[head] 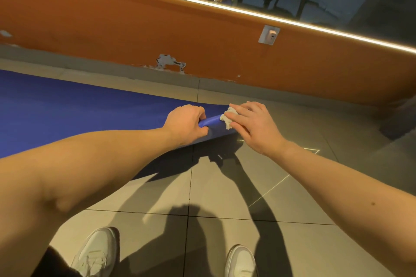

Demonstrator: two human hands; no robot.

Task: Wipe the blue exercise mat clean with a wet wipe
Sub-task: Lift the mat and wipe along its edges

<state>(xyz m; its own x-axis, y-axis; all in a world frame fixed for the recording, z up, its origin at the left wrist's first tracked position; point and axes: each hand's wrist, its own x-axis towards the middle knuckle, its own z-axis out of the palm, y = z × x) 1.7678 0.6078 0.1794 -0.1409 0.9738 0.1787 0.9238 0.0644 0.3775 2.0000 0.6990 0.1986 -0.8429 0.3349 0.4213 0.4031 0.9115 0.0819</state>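
Open floor [304,123] rt of mat [67,108]; wall [135,29] behind.

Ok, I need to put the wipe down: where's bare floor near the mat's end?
Bare tiles lie between the blue mat and the shoes, right of the right hand, and in the strip along the orange wall. Crowded: the curled end, where the left hand grips and the right hand presses the wipe.

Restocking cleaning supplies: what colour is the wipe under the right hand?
White, slightly off-white: the crumpled wipe under the right hand, seen in the head view.
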